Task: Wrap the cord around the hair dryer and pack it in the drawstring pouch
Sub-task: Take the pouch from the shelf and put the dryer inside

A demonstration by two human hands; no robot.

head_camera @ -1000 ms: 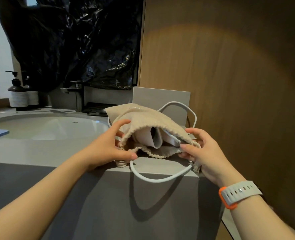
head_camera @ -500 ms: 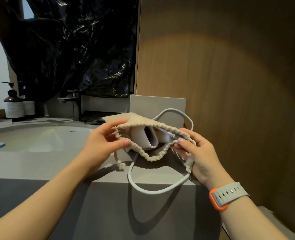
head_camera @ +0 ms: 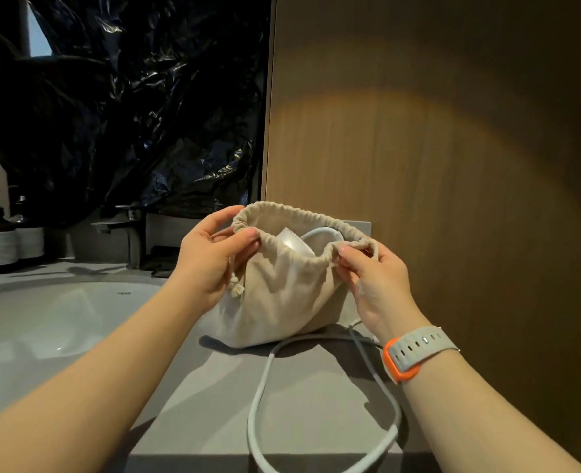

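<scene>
The left hand (head_camera: 210, 257) pinches the gathered rim of the drawstring pouch (head_camera: 282, 302) on its left side, thumb over the hem and fingers behind it. The right hand (head_camera: 374, 281) pinches the rim on the opposite side, fingertips curled into the folds. Held apart like this, the two grips seem meant to keep the mouth spread and facing up, so the contents settle instead of spilling. The pouch stands upright on the grey counter (head_camera: 214, 387), its base sagging under the load. The hair dryer (head_camera: 291, 242) sits inside, and only a white curve of its body shows through the opening. A bend of the cord (head_camera: 262, 387) arcs beside it in the mouth, yet a long loop lies outside on the counter, running from the pouch's right side to the front edge. By that the packing looks unfinished: the loose cord probably has to be fed in before the mouth can close. The knotted drawstring ends (head_camera: 236, 288) hang slack below the left hand, not yet pulled. The sink (head_camera: 60, 319) lies to the left and a wooden panel (head_camera: 453, 199) rises just behind.
</scene>
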